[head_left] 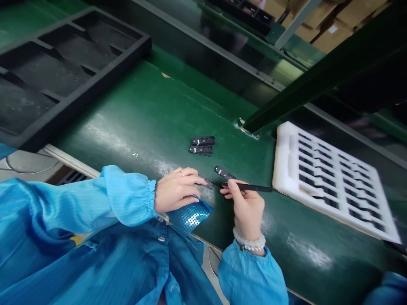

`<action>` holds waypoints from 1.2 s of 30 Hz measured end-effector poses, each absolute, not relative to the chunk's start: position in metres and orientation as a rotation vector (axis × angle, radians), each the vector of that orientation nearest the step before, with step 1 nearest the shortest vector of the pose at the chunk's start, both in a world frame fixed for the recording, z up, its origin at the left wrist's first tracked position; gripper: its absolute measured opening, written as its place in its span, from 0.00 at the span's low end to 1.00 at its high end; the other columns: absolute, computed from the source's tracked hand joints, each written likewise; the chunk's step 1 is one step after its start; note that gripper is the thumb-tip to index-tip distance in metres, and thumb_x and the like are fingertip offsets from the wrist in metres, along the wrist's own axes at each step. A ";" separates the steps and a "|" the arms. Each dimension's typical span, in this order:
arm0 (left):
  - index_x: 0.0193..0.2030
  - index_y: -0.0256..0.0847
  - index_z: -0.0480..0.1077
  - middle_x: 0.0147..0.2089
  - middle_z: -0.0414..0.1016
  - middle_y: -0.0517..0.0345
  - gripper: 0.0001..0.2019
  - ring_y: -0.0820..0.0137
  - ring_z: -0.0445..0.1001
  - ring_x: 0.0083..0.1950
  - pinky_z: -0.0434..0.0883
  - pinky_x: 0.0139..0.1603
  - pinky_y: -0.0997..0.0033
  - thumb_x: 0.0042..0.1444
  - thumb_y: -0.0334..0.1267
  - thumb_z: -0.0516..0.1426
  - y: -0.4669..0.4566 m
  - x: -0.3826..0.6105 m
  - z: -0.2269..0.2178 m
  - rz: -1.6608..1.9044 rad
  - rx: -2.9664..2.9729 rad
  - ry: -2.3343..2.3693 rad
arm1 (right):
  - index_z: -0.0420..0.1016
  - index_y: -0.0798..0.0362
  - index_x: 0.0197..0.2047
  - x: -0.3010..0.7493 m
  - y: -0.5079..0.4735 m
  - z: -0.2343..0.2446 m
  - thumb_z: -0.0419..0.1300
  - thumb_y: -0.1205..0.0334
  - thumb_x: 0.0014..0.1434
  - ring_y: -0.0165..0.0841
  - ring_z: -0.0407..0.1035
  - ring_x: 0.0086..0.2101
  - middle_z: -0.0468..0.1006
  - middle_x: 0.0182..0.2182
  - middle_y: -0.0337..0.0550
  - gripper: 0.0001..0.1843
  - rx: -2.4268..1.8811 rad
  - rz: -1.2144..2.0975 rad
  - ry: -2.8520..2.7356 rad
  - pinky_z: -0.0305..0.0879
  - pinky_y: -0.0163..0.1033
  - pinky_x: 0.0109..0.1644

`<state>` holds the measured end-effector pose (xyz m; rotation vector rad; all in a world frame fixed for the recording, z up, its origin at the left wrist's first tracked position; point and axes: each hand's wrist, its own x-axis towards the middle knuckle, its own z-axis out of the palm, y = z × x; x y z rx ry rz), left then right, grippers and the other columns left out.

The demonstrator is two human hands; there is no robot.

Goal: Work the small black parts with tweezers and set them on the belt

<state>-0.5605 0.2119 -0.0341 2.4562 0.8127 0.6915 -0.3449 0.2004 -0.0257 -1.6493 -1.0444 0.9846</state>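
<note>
My left hand [178, 189] lies low over the table edge, its fingertips holding a small black part [208, 183] against the surface. Beneath its thumb a shiny blue dotted sheet [190, 216] hangs over the edge; the hand hides part of it. In my right hand [248, 205] is a pair of black tweezers [254, 187], tips pointing left at the held part. Just beyond the tweezers lies another black part [224, 173]. Farther back, two similar black parts, one [203, 140] behind the other [201, 150], rest close together.
At right stands a white foam tray [294, 156] with black parts in its slots. A black compartmented tray [124, 59] occupies the left of the green table [152, 110]. A dark green post [286, 101] rises behind. Cardboard boxes [337, 31] are at the back; a blue sleeve [388, 288] shows lower right.
</note>
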 end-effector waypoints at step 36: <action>0.34 0.41 0.75 0.54 0.73 0.61 0.09 0.63 0.64 0.55 0.60 0.50 0.63 0.61 0.38 0.54 0.212 -0.559 -0.032 0.568 2.441 0.904 | 0.77 0.56 0.31 -0.355 0.202 -0.023 0.65 0.48 0.47 0.32 0.75 0.23 0.80 0.24 0.43 0.18 -1.706 0.982 -1.182 0.70 0.33 0.26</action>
